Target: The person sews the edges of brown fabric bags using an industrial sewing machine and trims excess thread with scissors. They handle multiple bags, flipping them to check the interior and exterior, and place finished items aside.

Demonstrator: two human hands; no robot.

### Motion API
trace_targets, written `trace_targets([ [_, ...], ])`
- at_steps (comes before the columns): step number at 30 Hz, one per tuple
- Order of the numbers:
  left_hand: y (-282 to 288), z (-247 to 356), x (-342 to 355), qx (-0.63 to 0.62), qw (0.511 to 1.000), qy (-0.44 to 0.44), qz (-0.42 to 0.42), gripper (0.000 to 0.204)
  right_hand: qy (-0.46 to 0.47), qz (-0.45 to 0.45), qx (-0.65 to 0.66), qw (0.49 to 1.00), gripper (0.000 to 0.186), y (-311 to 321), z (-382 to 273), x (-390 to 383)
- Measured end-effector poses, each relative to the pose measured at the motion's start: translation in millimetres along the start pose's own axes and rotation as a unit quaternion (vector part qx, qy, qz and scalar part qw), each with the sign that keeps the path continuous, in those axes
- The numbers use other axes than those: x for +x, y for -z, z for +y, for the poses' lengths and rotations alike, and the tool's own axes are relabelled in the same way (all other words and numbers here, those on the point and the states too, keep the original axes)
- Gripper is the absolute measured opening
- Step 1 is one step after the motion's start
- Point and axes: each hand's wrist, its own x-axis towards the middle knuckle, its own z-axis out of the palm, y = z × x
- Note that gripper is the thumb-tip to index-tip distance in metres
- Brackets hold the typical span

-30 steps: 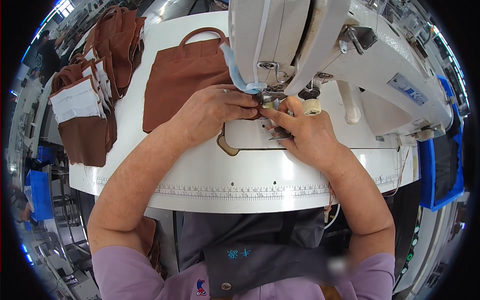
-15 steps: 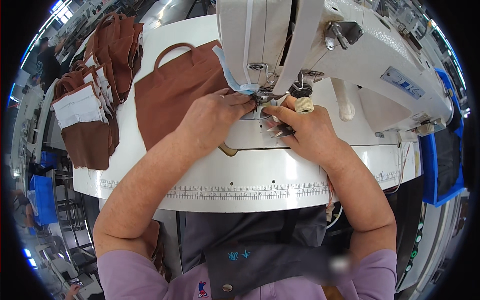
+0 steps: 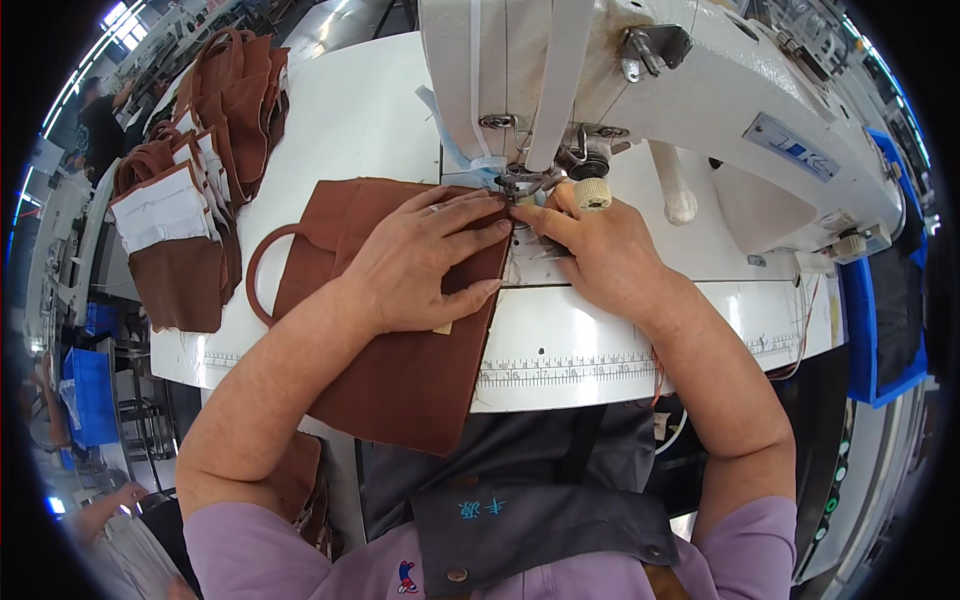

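Note:
A brown bag panel with a looped handle point(image 3: 400, 385) lies turned under the sewing machine's presser foot point(image 3: 524, 184). Its lower corner hangs past the table's front edge. My left hand point(image 3: 415, 262) rests flat on the panel with fingers spread, their tips close to the presser foot. At the panel's right edge, my right hand point(image 3: 622, 255) has its index finger reaching to the needle area. Metal thread snips point(image 3: 546, 249) sit tucked in its curled fingers, mostly hidden. The needle point and the stitch line cannot be made out.
The white sewing machine point(image 3: 690, 95) stands over the far right of the white table point(image 3: 340, 85), which has a ruler strip point(image 3: 580, 371) along its front. Brown bag pieces point(image 3: 225, 130) are stacked at the left. A blue bin point(image 3: 890, 385) stands at the right.
The bag panel has swung round toward me, its handle now pointing left and its corner over the front edge. My left hand has spread flat on it. My right hand has shifted slightly left.

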Motion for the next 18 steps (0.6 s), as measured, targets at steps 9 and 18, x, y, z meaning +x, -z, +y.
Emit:
trace_targets([
  [9, -1.4, -11.1, 3.2, -0.010, 0.999, 0.022, -0.029, 0.057, -0.012, -0.005, -0.005, 1.000, 0.054, 2.5, -1.4, 0.1],
  [18, -19.5, 15.9, 2.5, 0.033, 0.995, 0.097, 0.014, 0.059, -0.012, 0.018, 0.024, 0.999, 0.050, 0.3, 5.1, -0.8],
])
